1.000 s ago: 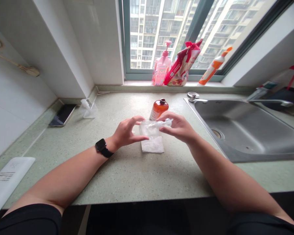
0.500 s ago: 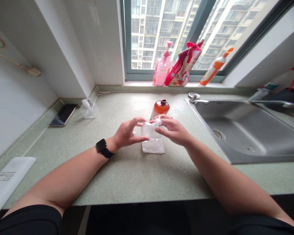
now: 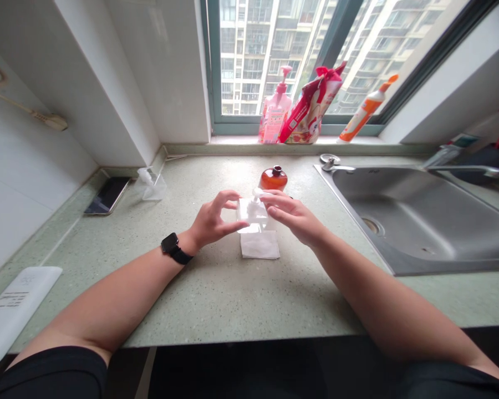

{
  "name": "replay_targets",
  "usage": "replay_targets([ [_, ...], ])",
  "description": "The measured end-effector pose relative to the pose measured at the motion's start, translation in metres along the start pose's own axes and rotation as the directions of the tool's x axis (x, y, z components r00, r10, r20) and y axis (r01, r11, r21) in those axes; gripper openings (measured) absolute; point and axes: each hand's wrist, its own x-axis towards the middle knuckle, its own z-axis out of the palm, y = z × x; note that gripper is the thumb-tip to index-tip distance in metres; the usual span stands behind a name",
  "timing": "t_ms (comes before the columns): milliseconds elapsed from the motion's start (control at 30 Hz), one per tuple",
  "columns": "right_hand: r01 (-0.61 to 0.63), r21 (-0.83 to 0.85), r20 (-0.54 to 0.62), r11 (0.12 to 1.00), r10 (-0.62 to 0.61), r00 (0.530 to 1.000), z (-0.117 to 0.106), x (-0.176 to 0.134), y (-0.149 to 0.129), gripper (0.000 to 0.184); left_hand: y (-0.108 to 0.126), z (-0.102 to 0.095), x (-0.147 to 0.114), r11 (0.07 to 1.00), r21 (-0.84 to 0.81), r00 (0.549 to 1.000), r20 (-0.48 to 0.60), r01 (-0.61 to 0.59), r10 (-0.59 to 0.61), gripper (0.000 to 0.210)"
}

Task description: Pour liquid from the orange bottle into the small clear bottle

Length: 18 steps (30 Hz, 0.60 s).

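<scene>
A small clear, square-sided pump bottle (image 3: pixel 249 213) with a whitish pump head is held above the countertop, in front of me. My left hand (image 3: pixel 216 216) grips its left side, thumb low and fingers behind. At the bottle's upper right, by the pump head, the fingers and thumb of my right hand (image 3: pixel 293 215) are closed in; their exact contact is hard to make out. Under the bottle lies a folded white tissue (image 3: pixel 259 245). Just behind stands an amber bottle (image 3: pixel 273 179) with its dark neck uncapped.
Left on the green speckled counter (image 3: pixel 191 310) are a phone (image 3: pixel 108 195) and another clear container (image 3: pixel 152 185). A steel sink (image 3: pixel 424 221) is at right. A pink pump bottle (image 3: pixel 275 113), a red bag (image 3: pixel 311 108) and an orange-white bottle (image 3: pixel 362 116) line the windowsill.
The clear pump bottle has shifted slightly left and up in my hands, showing more of its body. My left hand has risen a little with it; my right fingers have moved slightly up.
</scene>
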Motion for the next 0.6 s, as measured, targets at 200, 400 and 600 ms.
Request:
replay_targets([
  [200,-0.060,0.063,-0.153,0.996,0.069,0.986,-0.003,0.002,0.000,0.029,-0.006,-0.004,0.000,0.996,0.021,0.994,-0.074,0.084,-0.082,0.073],
  [400,-0.002,-0.009,-0.050,1.000,0.001,0.999,0.002,0.000,0.003,0.041,-0.004,0.001,0.000,1.000,0.000,1.000,0.012,-0.024,0.024,0.079],
  [600,0.005,-0.049,0.107,0.999,0.001,0.994,0.006,-0.001,0.002,0.047,-0.002,0.003,0.000,0.996,-0.029,0.995,0.050,-0.082,0.083,0.081],
])
